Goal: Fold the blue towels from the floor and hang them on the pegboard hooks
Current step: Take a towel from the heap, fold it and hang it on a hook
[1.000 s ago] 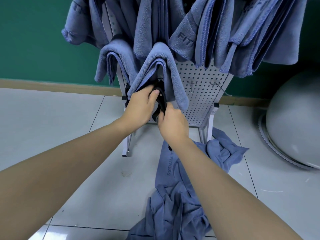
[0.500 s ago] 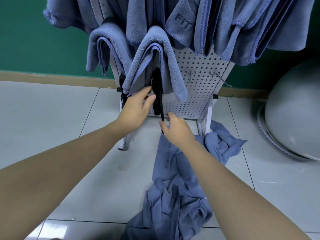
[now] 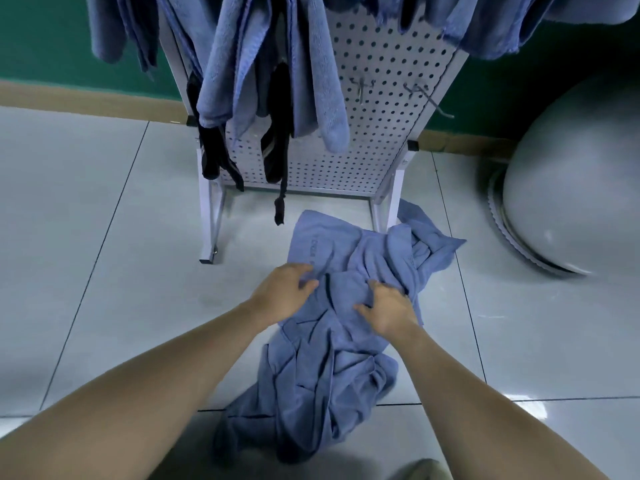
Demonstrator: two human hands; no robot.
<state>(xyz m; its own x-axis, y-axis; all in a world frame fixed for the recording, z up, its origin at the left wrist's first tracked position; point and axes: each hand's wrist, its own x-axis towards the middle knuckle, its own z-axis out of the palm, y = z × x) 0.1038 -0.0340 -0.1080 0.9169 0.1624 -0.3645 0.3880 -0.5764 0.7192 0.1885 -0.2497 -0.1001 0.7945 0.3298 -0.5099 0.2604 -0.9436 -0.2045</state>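
Note:
A crumpled heap of blue towels point(image 3: 332, 368) lies on the tiled floor in front of the white pegboard stand point(image 3: 377, 98). My left hand point(image 3: 284, 289) grips the cloth at the heap's upper left, fingers curled into the fabric. My right hand point(image 3: 388, 306) grips a fold a little to the right, fingers bunched in the cloth. Several folded blue towels point(image 3: 277, 64) hang from the pegboard's upper hooks. Two bare metal hooks point(image 3: 426, 95) stick out at the board's right side.
Black straps point(image 3: 277, 157) dangle from the pegboard's lower left. A large grey exercise ball point(image 3: 575, 188) sits on the floor at the right. A green wall with a tan baseboard point(image 3: 86, 98) runs behind the stand. A shoe tip point(image 3: 419, 471) shows at the bottom edge.
Both hands left the black strap and hanging towel and dropped to the heap on the floor, taking hold of the cloth. The view tilted downward.

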